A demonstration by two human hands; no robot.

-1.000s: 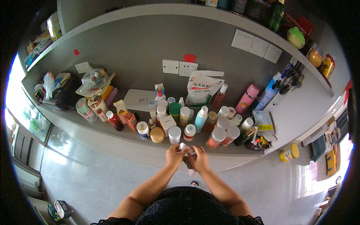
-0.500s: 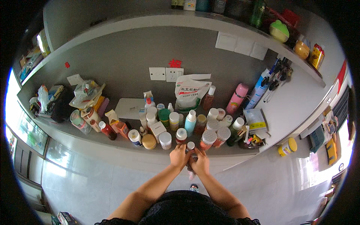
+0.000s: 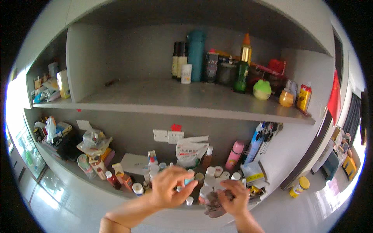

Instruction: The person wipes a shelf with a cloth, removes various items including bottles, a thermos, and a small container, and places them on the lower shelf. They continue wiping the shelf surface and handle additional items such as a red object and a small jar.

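The right hand [image 3: 236, 197] has its fingers closed on one crumpled brown cloth [image 3: 215, 207], at the front edge of the desk [image 3: 73, 164], near jars [image 3: 206, 192] too blurred and overlapped to count surely. The left hand [image 3: 171, 189] has thumb and fingers apart, with one light-blue bottle [image 3: 188, 181] showing between. Behind are one pink flask [image 3: 235, 154] and two wall plates [image 3: 160, 135]. The shelf [image 3: 143, 93] above carries one teal flask [image 3: 196, 54] and one small white bottle [image 3: 186, 73].
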